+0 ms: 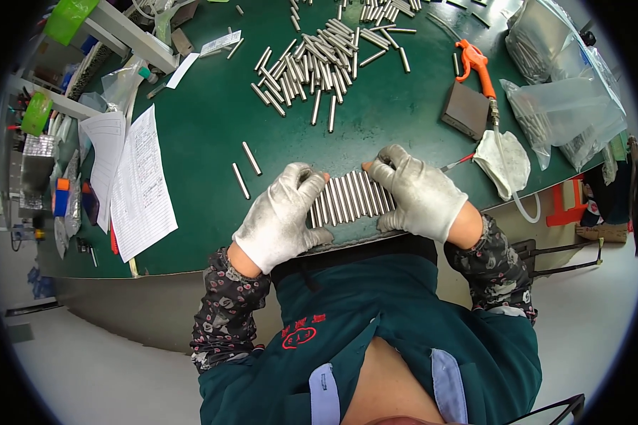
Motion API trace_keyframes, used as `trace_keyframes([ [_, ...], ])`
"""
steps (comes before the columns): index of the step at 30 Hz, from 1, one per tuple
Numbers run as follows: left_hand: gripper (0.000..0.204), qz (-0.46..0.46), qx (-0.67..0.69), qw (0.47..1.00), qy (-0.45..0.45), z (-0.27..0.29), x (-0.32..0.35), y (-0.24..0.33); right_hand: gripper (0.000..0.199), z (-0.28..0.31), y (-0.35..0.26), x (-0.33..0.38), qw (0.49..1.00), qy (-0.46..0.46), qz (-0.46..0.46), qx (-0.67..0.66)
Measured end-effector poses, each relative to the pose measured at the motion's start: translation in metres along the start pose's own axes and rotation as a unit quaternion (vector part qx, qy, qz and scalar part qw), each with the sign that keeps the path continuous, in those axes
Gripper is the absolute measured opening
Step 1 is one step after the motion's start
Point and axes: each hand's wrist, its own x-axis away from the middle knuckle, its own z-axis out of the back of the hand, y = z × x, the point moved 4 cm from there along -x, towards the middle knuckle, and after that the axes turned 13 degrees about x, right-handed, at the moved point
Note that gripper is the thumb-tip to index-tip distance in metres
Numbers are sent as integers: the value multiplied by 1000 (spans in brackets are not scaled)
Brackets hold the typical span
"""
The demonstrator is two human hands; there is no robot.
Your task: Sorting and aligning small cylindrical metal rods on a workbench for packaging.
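Observation:
A row of several shiny metal pins [352, 199] lies side by side on the green table, close to its front edge. My left hand [278, 214], in a white glove with bare fingertips, is curled round the row's left end. At the right end my right hand [420, 193], gloved the same way, presses in with bent fingers. The pins are squeezed between both hands, and the outermost ones are partly hidden. Two loose metal pins [241, 180] lie beyond my left hand. Farther back spreads a big heap of similar pins [317, 62].
On the right are an orange air blow gun [475, 67] with its hose, a brown block [465, 110], a white face mask [503, 161] and clear bags of pins [532, 117]. Written paper sheets [143, 191] lie at the left, near a white frame [138, 35].

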Motion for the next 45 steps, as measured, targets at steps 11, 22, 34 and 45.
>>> trace_keyframes([
  [11,72,12,40,993,111,26,19,-8,36,39,6,16,987,119,-30,105],
  [22,86,144,-3,983,111,52,25,-65,17,41,45,-12,930,235,-166,228],
  [34,55,17,30,989,147,40,-3,-58,20,20,2,-111,980,148,31,133],
  [45,77,33,-24,995,89,44,-7,-60,12,16,17,-89,986,137,2,99],
])
